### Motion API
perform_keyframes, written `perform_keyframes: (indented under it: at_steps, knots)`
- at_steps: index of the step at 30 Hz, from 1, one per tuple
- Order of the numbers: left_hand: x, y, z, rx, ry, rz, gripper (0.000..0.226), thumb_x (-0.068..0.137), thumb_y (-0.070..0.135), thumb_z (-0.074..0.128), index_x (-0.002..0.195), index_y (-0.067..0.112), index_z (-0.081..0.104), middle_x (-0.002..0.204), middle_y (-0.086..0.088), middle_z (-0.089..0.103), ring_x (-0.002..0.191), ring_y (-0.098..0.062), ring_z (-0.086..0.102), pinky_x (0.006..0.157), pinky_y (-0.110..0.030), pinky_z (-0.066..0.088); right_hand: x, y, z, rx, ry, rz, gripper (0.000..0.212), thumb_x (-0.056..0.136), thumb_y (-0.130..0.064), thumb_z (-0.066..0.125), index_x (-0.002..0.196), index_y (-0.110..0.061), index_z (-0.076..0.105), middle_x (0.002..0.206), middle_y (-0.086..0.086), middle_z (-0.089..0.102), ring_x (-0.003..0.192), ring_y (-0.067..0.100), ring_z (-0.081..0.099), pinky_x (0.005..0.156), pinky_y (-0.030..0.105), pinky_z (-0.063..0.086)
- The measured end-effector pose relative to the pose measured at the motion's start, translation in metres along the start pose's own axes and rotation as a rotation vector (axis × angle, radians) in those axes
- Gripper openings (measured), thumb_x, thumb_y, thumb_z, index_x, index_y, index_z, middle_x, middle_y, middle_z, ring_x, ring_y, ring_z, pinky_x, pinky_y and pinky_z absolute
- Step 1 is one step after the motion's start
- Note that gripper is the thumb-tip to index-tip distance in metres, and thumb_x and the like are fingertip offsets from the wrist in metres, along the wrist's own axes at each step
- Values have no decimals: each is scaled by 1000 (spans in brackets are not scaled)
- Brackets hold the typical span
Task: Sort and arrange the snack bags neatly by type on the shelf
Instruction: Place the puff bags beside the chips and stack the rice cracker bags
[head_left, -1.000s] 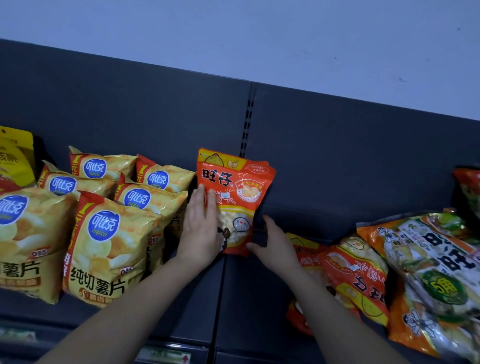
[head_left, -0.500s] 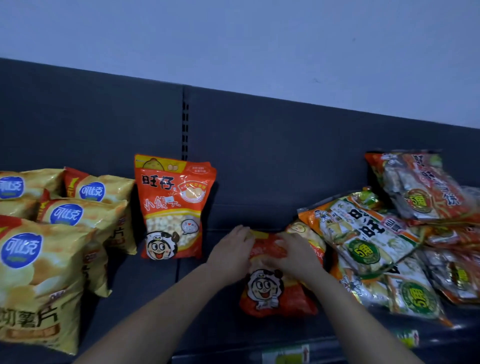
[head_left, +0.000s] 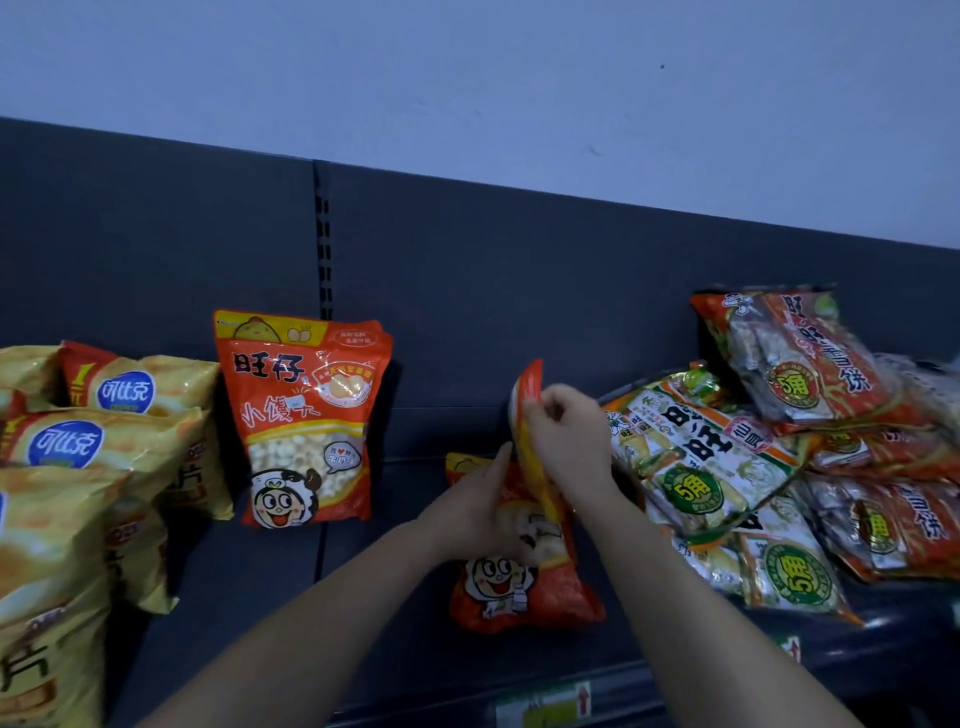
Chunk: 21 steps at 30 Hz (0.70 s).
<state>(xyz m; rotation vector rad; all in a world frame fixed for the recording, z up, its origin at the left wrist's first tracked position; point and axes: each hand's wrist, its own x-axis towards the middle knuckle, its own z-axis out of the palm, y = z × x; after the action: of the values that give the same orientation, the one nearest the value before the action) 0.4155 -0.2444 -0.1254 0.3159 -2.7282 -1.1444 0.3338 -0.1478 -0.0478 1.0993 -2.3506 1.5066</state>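
An orange snack bag (head_left: 301, 415) with a cartoon face stands upright against the shelf's back panel. A second orange bag (head_left: 519, 597) of the same kind lies flat on the dark shelf (head_left: 395, 613). My right hand (head_left: 566, 436) grips the top of a third orange bag (head_left: 529, 384), which is raised and seen edge-on above the flat one. My left hand (head_left: 467, 514) rests on the flat bag, its straight fingers touching the raised bag's side.
Several yellow chip bags (head_left: 119, 447) stand in rows at the left. A loose pile of green-and-orange rice cracker bags (head_left: 701, 457) and red ones (head_left: 810, 364) fills the right. A price tag strip (head_left: 545, 701) runs along the shelf's front edge.
My hands left the standing orange bag and moved right to the orange bags lying on the shelf. My right hand has now lifted one of them up on edge.
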Motion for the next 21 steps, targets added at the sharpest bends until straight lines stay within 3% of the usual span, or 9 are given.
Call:
perform_keyframes:
  at_steps: [3, 5, 8, 10, 13, 14, 17, 18, 21]
  knots:
    - [-5, 10, -1, -299, 113, 77, 102, 64, 43, 86, 141, 46, 19, 132, 14, 55, 121, -3, 54, 100, -31, 48, 10, -25, -1, 418, 14, 187, 34, 89, -13, 61, 59, -12, 46, 57, 2, 42, 57, 16, 41, 56, 29, 37]
    - [-8, 11, -3, -366, 284, 67, 68, 77, 36, 77, 133, 40, 38, 119, 16, 62, 112, -3, 59, 91, -23, 50, 11, -31, 0, 598, -41, 274, 31, 91, -14, 62, 61, -11, 52, 62, 8, 50, 62, 22, 49, 61, 35, 45]
    - [-11, 6, -6, -390, 436, 18, 30, 91, 21, 66, 120, 29, 60, 106, 19, 67, 106, -6, 63, 82, -14, 49, 8, -30, 0, 793, -133, 295, 35, 95, -13, 60, 60, -13, 60, 61, 3, 60, 60, 15, 59, 61, 29, 52]
    - [-13, 8, -6, -443, 354, 4, 42, 87, 26, 72, 124, 37, 56, 109, 21, 67, 107, 1, 62, 86, -13, 48, 5, -26, 3, 799, -133, 296, 40, 95, -14, 61, 54, -19, 61, 60, 0, 59, 59, 14, 57, 60, 31, 49]
    - [-9, 7, -10, -526, 258, -65, 84, 70, 39, 82, 142, 34, 39, 124, 15, 63, 114, -3, 60, 96, -27, 49, 2, -24, 9, 791, -88, 348, 39, 93, -12, 61, 54, -18, 60, 60, 1, 58, 61, 16, 56, 61, 31, 47]
    - [-9, 7, -12, -554, 225, -68, 82, 68, 32, 82, 139, 28, 42, 120, 11, 65, 110, -5, 61, 93, -25, 50, 2, -26, 10, 818, -78, 352, 37, 93, -11, 61, 56, -16, 60, 60, 2, 58, 62, 17, 56, 61, 31, 48]
    - [-11, 14, -14, -558, 113, -37, 47, 74, -2, 75, 113, 14, 56, 96, 7, 66, 90, -4, 63, 76, -14, 50, 6, -36, 8, 921, -42, 346, 35, 94, -9, 59, 60, -13, 56, 60, 2, 59, 60, 13, 59, 62, 27, 53]
    - [-12, 18, -14, -583, 132, -13, 45, 75, -3, 76, 113, 14, 58, 97, 7, 67, 92, -4, 64, 77, -15, 50, 8, -40, 7, 952, -43, 346, 34, 95, -8, 59, 61, -11, 55, 59, 1, 58, 58, 11, 59, 62, 24, 54]
    - [-7, 23, -12, -656, 388, -41, 68, 66, 28, 87, 125, 18, 55, 115, 5, 66, 107, -10, 63, 87, -24, 53, 9, -47, 3, 1040, -108, 334, 30, 95, -5, 57, 65, -9, 58, 59, 0, 59, 58, 9, 61, 64, 21, 56]
